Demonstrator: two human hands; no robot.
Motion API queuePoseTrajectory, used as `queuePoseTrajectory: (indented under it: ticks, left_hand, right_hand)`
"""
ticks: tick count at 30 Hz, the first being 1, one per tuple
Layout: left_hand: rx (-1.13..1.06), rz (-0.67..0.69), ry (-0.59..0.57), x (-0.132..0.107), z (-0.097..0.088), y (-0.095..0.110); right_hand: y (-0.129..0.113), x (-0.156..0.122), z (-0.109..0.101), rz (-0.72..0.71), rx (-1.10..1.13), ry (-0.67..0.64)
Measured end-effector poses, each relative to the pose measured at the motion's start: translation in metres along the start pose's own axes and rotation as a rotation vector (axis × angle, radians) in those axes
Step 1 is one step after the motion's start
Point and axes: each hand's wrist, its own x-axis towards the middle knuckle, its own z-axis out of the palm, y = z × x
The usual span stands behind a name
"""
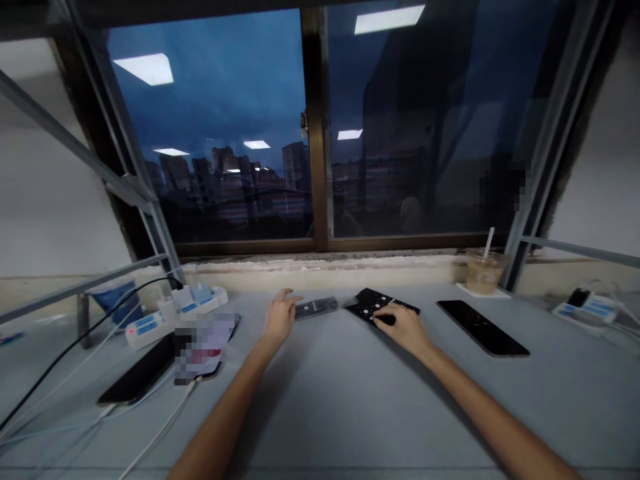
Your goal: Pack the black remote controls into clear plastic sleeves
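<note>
My left hand (281, 317) is raised beside the left end of a slim grey strip (317, 307) that looks like a remote control in a clear sleeve. Its fingers are spread, and I cannot tell whether they touch the strip. To the right lies a flat black piece with white dots (369, 299), at an angle on the desk. Over its near edge is my right hand (404, 327), with thumb and fingers closed together. A small dark shape (385, 320) shows at those fingertips; whether it is separate from the dotted piece is unclear.
A black phone (483, 328) lies right of my right hand. Behind it stands a drink cup with a straw (484, 272). On the left are a dark phone (143, 370), a lit phone (207, 347), cables and a white power strip (150, 330). A window (210, 120) rises behind the desk.
</note>
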Motion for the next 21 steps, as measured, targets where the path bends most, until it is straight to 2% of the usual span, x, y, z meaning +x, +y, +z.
queuePoseTrajectory:
  ticks: [3,6,9,15,18,21]
  left_hand:
    - [0.107,-0.130,0.058,0.001,-0.013,-0.009]
    - [0.205,-0.314,0.007,0.000,-0.016,-0.019]
    - [0.259,-0.419,-0.042,-0.004,-0.011,-0.029]
    - [0.286,-0.461,-0.145,-0.007,-0.002,-0.039]
    - [0.264,-0.440,-0.137,-0.006,-0.004,-0.038]
    - [0.253,-0.429,-0.083,-0.004,-0.009,-0.031]
  right_hand:
    - [-0.001,-0.002,0.000,0.003,0.011,0.019]
    - [0.001,-0.003,0.002,0.012,0.012,0.053]
    - [0.005,-0.002,0.007,-0.010,0.022,0.111]
    - [0.013,0.000,0.013,-0.032,0.127,0.127]
    - [0.014,0.000,0.015,-0.043,0.206,0.122]
    - [0.013,0.000,0.016,-0.049,0.233,0.128]
